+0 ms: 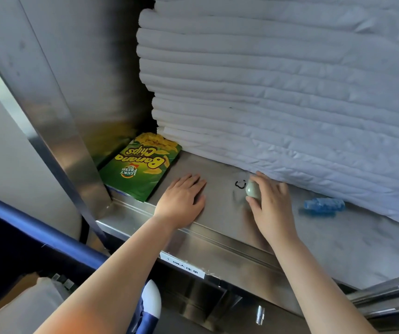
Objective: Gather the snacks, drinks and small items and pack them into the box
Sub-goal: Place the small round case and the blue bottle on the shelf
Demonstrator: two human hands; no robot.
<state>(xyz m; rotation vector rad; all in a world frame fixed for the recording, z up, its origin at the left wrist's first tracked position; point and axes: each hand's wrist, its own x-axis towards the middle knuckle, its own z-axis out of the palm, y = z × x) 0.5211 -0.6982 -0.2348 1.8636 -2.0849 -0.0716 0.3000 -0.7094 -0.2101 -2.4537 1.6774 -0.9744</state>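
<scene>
We see a steel shelf (220,239) from above and in front. At its back left corner, against the steel side wall (56,97), lies a green Banana Chips bag (140,168). The print is upside down to us, and the far end sits just beside the foot of the linen stack.

Right of the bag, near the front edge, the left grip (181,198) lies palm down on the bare shelf. The fingers are straight and together, it holds nothing, and it sits close to the bag's near corner without touching it.

Further right, mid-shelf, there is a small black loop (240,184), possibly a hair tie or clip; it is too small to tell. Just beside it is a pale green egg-shaped item (253,189). The right grip (272,206) pinches this item, with the thumb under its near side and the fingers curled over the top, low over the shelf.

Right of that hand, a blue plastic bottle (323,206) lies on its side on the shelf, close to the lower edge of the linen and apart from the hand.

A tall stack of folded white linen (266,80) fills the back and right of the shelf, and its bottom layers spread towards the right front.

A white label (185,266) is stuck on the shelf's front face below the left forearm.
</scene>
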